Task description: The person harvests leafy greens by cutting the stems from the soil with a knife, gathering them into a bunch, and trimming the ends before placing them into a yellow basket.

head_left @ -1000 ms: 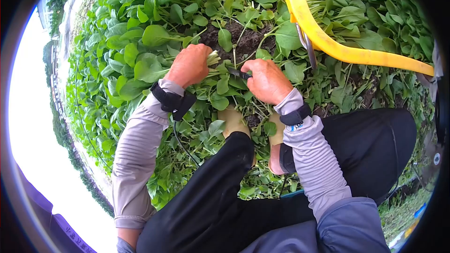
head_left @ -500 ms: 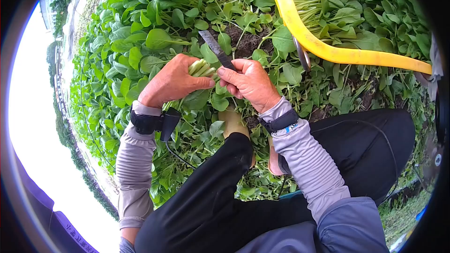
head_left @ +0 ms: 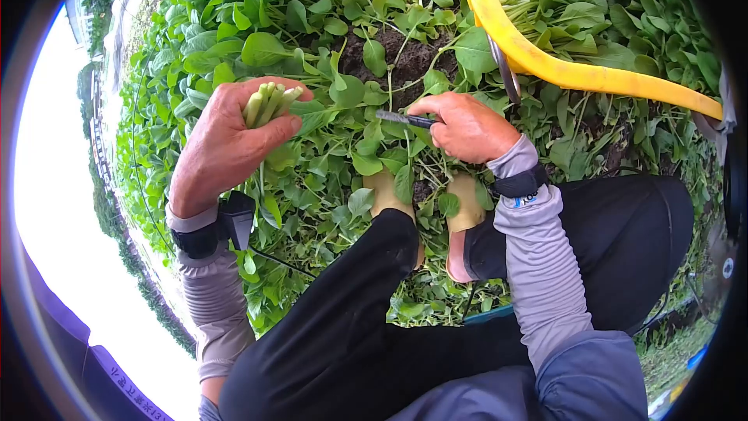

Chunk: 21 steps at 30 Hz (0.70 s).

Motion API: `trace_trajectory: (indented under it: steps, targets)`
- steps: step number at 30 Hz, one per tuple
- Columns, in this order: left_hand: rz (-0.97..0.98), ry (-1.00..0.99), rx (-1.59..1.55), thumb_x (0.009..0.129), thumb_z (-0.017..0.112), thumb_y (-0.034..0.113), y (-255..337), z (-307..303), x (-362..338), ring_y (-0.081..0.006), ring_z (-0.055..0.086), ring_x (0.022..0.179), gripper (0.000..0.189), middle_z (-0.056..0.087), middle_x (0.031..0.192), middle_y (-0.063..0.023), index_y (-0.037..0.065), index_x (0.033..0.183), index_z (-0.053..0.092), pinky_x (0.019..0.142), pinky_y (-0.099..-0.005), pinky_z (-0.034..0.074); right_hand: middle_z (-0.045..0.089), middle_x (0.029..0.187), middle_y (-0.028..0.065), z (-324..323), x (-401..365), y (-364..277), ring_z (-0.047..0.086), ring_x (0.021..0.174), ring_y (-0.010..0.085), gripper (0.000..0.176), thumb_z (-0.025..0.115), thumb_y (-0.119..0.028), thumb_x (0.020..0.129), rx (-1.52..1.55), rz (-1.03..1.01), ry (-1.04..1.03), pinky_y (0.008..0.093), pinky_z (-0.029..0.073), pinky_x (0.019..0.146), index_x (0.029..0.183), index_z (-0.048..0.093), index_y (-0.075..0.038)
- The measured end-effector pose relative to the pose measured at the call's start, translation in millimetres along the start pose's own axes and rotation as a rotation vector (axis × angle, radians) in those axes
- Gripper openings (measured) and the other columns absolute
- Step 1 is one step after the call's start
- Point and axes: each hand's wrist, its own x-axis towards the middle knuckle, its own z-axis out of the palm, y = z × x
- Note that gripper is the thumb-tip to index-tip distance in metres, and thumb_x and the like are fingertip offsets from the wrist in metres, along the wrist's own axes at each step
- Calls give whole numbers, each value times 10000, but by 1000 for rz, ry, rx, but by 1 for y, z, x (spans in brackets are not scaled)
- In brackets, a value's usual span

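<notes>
**Bunch in the left hand, knife low in the right**

Obs. The left hand (head_left: 226, 140) is raised at the left of the leafy bed. Its fingers are curled tight round a bunch of green stems (head_left: 269, 103), with the pale cut ends poking up past the thumb. The right hand (head_left: 467, 126) is fisted on a knife (head_left: 399, 118). The blade points left, low over the leaves and just below a bare patch of soil (head_left: 405, 62). The two hands are well apart. A yellow crate (head_left: 545, 70) stands behind on the right, with cut greens in it.

Judgement. This looks like cutting plants at the base.
- Keep the blade flat and close to the soil.
- Keep the edge turned away from the left hand and from the feet (head_left: 387, 191) just beneath.
- Hold the stem ends level, firmly but without bruising them.

Unclear.
- The knife handle is hidden inside the fist.
- I cannot tell whether the blade touches a plant.
- The bunch's leaves merge with the growing ones.
- A metal piece (head_left: 502, 70) at the crate rim is too small to identify.
- The crate is cut off at the top.
</notes>
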Motion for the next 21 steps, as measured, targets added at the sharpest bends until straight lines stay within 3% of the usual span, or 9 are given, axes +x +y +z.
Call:
trace_trajectory:
  steps: [1,3,6,8,10,12,16,20,21]
  targets:
    - [-39,-22,47,876,762,87,2,2,3,-104,542,741,191,603,841,32,60,1065,739,702,-291,486,739,1075,263,13,9,-3,716,955,440,447,584,-13,844,2,0,-2,477,566,902,1269,717,-41]
    - [0,5,105,869,763,88,-3,10,8,-104,541,740,174,592,822,28,53,1032,715,691,-293,480,732,1048,289,44,30,-8,719,922,436,442,563,-5,860,-9,-137,530,486,565,876,1287,681,-3]
    - [31,49,189,850,766,102,-8,14,12,-112,542,724,168,592,795,0,45,943,639,678,-303,472,747,1067,255,70,34,-5,725,999,420,421,598,17,836,-264,-65,163,491,573,910,1244,701,-1]
    - [28,122,262,850,752,95,-15,13,13,-139,547,712,151,596,774,-31,40,922,631,682,-320,480,757,1076,230,64,25,10,720,1032,425,436,621,15,813,-473,87,-420,487,576,929,1230,735,-47]
    - [19,135,278,855,730,85,-23,12,12,-164,567,715,125,612,774,-52,35,918,634,691,-335,488,757,1003,222,19,5,-22,741,991,391,497,605,5,791,-222,318,-505,452,591,883,1263,737,-77]
    - [18,162,298,861,708,75,-28,12,12,-189,587,718,99,629,774,-72,30,914,637,700,-350,495,740,934,228,15,2,-1,750,912,375,472,590,8,798,-244,-139,-210,441,588,817,1250,718,-40]
    - [129,-140,309,861,592,36,-41,31,20,-381,666,827,152,703,862,-175,34,971,697,753,-430,519,725,915,251,20,23,-19,723,873,434,465,579,12,814,-66,-242,-61,489,569,790,1271,659,-5]
    - [190,-63,482,816,613,30,-96,82,54,-451,703,897,188,719,866,-241,-11,966,718,821,-528,560,704,909,322,88,70,-28,688,910,520,363,577,30,838,-102,-127,267,575,560,816,1193,653,36]
    - [136,-7,641,803,634,39,-108,91,62,-456,716,906,192,731,881,-248,-26,957,729,832,-536,574,710,902,319,98,77,-25,704,913,514,147,620,-1,876,-119,-108,288,565,576,796,1017,631,39]
